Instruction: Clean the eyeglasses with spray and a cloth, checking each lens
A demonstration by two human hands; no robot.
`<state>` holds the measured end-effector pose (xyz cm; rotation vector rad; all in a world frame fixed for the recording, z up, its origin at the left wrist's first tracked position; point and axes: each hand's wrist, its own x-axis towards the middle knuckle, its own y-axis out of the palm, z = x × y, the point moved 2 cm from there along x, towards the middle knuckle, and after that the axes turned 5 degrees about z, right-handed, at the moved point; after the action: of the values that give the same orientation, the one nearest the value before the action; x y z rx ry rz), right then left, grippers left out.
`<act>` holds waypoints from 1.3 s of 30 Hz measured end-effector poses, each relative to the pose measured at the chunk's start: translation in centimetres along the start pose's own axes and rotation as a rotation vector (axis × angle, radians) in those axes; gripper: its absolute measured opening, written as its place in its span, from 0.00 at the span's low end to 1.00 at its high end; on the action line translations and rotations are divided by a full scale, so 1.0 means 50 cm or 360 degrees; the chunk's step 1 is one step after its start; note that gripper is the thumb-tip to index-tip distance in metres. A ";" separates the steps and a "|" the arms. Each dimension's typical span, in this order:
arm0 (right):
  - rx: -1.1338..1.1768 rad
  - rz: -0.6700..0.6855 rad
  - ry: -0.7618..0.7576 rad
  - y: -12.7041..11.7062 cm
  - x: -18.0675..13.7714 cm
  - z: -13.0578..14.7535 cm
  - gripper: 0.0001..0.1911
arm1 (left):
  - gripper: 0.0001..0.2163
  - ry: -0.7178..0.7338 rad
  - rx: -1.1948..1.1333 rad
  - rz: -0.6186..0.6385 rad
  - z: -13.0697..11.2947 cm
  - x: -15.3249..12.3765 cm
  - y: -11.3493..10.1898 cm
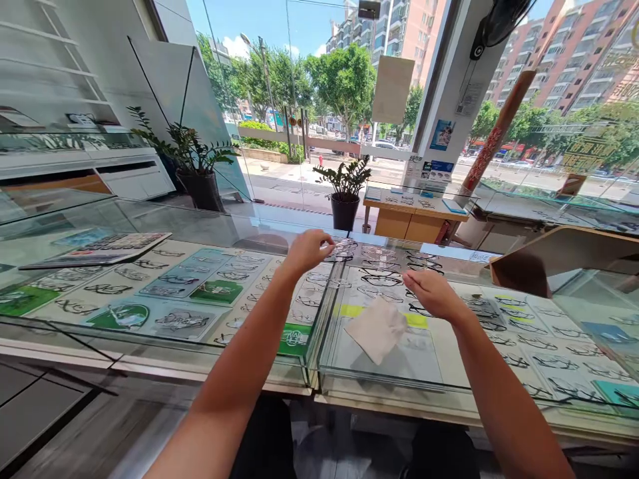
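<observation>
My left hand point(307, 254) reaches over the glass counter with thumb and fingers pinched. Its fingertips are on the near end of a thin pair of eyeglasses point(344, 249) lying on the glass top. Farther right, my right hand point(432, 293) is closed, its fingertips just beside a dark-framed pair of eyeglasses point(380, 277); whatever it grips, if anything, is hidden by the fingers. Between my forearms a beige cloth point(378, 329) lies crumpled on the counter. Another dark pair of eyeglasses point(424, 261) rests behind my right hand.
Rows of eyeglasses fill the glass display case point(313, 372) on both sides. A flat printed booklet point(100, 250) lies on the left, and a brown-edged board point(564, 256) stands at the right. Potted plants point(345, 209) and a wooden table point(417, 223) are beyond the counter.
</observation>
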<state>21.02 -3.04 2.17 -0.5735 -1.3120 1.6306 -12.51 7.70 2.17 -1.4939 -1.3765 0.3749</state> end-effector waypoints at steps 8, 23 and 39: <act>0.0903 -0.0625 -0.0038 0.026 0.097 -0.032 0.32 | 0.17 0.0004 -0.1869 -0.0257 -0.178 0.048 0.094; 0.1680 -0.0364 0.0099 0.110 0.109 -0.060 0.24 | 0.23 -0.0062 -0.1964 -0.0072 -0.203 -0.007 0.231; 0.1372 -0.0631 0.0134 0.098 0.103 -0.082 0.21 | 0.19 0.0079 -0.1860 0.0049 -0.181 0.002 0.235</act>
<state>20.18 3.47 -2.72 0.1380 -0.5095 1.6148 1.06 5.74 -3.53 -2.4075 -1.6061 -0.5714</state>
